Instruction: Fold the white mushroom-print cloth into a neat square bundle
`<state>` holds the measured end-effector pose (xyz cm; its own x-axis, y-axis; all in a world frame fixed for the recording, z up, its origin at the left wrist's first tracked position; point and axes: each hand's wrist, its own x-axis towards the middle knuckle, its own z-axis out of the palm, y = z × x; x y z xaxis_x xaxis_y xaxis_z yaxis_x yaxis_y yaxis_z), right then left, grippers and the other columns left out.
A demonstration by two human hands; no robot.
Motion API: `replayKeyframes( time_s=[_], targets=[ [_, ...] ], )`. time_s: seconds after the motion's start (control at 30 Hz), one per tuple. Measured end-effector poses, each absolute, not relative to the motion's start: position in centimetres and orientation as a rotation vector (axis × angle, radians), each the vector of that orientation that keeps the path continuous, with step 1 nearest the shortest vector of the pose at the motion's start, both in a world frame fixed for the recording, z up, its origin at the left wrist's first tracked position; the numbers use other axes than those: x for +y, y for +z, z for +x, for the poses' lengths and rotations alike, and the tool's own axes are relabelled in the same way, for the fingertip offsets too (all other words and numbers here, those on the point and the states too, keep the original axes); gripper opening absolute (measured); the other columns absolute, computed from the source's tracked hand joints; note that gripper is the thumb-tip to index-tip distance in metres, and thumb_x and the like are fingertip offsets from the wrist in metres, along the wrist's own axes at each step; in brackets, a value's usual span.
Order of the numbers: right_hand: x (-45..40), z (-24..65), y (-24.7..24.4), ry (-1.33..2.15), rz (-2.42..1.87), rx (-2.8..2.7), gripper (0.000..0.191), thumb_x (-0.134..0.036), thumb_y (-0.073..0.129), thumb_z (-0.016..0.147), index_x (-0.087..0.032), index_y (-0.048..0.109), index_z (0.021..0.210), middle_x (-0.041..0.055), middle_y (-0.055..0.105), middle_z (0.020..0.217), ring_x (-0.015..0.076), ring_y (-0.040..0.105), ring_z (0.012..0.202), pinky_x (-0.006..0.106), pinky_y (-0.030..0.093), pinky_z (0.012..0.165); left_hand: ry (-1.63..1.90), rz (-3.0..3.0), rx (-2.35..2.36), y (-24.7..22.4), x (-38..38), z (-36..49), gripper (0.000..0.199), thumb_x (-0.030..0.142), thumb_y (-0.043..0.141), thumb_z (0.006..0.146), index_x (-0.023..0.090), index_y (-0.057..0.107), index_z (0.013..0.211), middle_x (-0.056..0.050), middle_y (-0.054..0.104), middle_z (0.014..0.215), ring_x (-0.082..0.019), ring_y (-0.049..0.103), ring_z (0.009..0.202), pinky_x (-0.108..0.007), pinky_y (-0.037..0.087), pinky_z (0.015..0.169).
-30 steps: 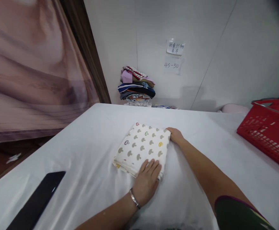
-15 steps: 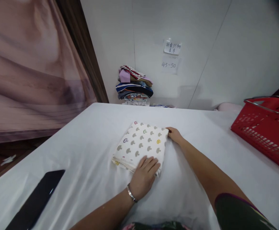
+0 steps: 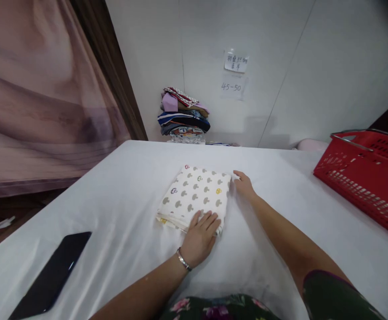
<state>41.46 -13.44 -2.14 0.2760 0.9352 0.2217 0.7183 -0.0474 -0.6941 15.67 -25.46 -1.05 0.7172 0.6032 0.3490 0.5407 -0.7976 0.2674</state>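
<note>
A folded white cloth (image 3: 194, 191) with grey mushroom prints and a few coloured ones lies flat on the white-covered table (image 3: 127, 186). My left hand (image 3: 200, 238), with a silver bracelet at the wrist, rests on the cloth's near edge, its fingers spread over the fabric. Just off the cloth's far right corner is my right hand (image 3: 245, 184), thumb and forefinger apart with nothing between them. Layered folds show along the cloth's near left edge.
A black phone-like slab (image 3: 52, 273) lies at the table's near left. On the right stands a red plastic basket (image 3: 363, 178). Behind the far edge rises a stack of folded clothes (image 3: 184, 118) against the wall. A pink curtain (image 3: 47, 98) hangs at left.
My right hand has let go of the cloth's far right corner and its fingers have parted. My left hand stays on the cloth. The camera view has shifted slightly.
</note>
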Motion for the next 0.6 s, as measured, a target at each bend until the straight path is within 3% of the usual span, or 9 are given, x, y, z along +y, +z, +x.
replayKeyframes(
  time_s=[0.1, 0.23, 0.43, 0.6],
  targets=[
    [-16.0, 38.7, -1.2, 0.232, -1.724, -1.657, 0.049, -0.032, 0.040, 0.085, -0.020, 0.044, 0.132, 0.0079, 0.037, 0.143, 0.0221, 0.028, 0.133, 0.042, 0.024, 0.108, 0.662, 2.768, 0.916, -1.0, -25.6, 15.7, 0.041, 0.019, 0.047, 0.082, 0.020, 0.051, 0.124, -0.008, 0.052, 0.131, -0.023, 0.041, 0.126, -0.051, 0.024, 0.108],
    [-17.7, 35.1, -1.1, 0.167, -1.734, -2.029, 0.065, -0.049, 0.042, 0.085, -0.016, 0.030, 0.140, 0.0125, 0.021, 0.149, 0.0258, 0.009, 0.139, 0.049, 0.008, 0.110, 0.637, 2.770, 0.920, -1.0, -25.6, 15.7, 0.042, 0.024, 0.047, 0.085, 0.021, 0.048, 0.126, -0.008, 0.050, 0.132, -0.023, 0.040, 0.126, -0.051, 0.023, 0.108],
    [-17.4, 34.6, -1.7, 0.261, -1.919, -2.122, 0.066, -0.051, 0.039, 0.086, -0.012, 0.032, 0.138, 0.0149, 0.020, 0.149, 0.0282, 0.011, 0.138, 0.050, 0.009, 0.109, 0.635, 2.809, 0.894, -1.4, -25.6, 15.7, 0.042, 0.025, 0.047, 0.086, 0.021, 0.045, 0.128, -0.006, 0.048, 0.135, -0.022, 0.037, 0.129, -0.047, 0.019, 0.110],
    [-19.0, 33.6, -0.9, 0.133, -1.791, -2.138, 0.063, -0.051, 0.036, 0.088, -0.014, 0.031, 0.139, 0.0148, 0.023, 0.148, 0.0283, 0.012, 0.138, 0.051, 0.009, 0.108, 0.647, 2.821, 0.908, -1.2, -25.9, 15.7, 0.043, 0.026, 0.049, 0.084, 0.022, 0.045, 0.127, -0.006, 0.050, 0.132, -0.020, 0.037, 0.128, -0.044, 0.020, 0.110]
  ],
)
